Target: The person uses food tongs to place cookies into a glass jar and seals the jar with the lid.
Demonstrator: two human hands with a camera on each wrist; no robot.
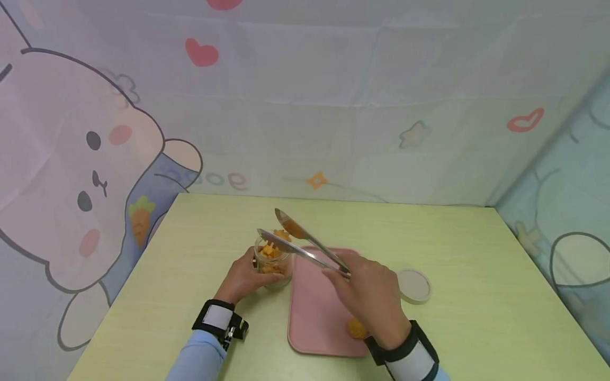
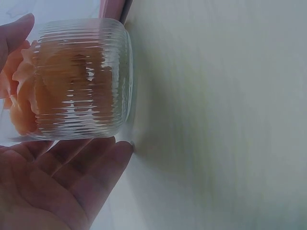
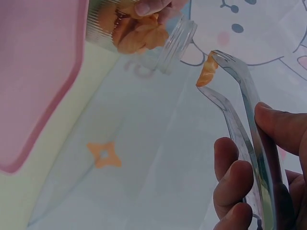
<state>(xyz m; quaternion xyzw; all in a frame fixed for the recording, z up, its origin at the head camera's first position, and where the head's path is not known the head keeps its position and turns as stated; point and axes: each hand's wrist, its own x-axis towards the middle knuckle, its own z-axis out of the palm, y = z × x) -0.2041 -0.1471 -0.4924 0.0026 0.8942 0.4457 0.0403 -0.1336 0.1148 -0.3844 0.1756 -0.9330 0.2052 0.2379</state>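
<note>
In the head view my left hand [image 1: 244,276] grips a ribbed clear glass jar [image 1: 277,284] at the table's left-centre. Its thumb lies on one side and its fingers on the other. Orange-yellow, scalloped-edged pieces [image 2: 57,79] fill much of the jar, which has no lid on. My right hand [image 1: 369,290] holds metal tongs [image 1: 324,253], thumb on one arm and fingers round the other. Between the tongs' tips an orange piece [image 3: 207,71] is pinched. It hangs above the jar mouth, apart from the jar in the right wrist view.
Right of the jar lies a pink tray [image 1: 310,317], with a round orange piece [image 1: 356,328] near its front right, partly behind my right wrist. A pale round lid [image 1: 414,286] sits on the table right of the tray. A printed cloth [image 1: 357,106] hangs behind the table.
</note>
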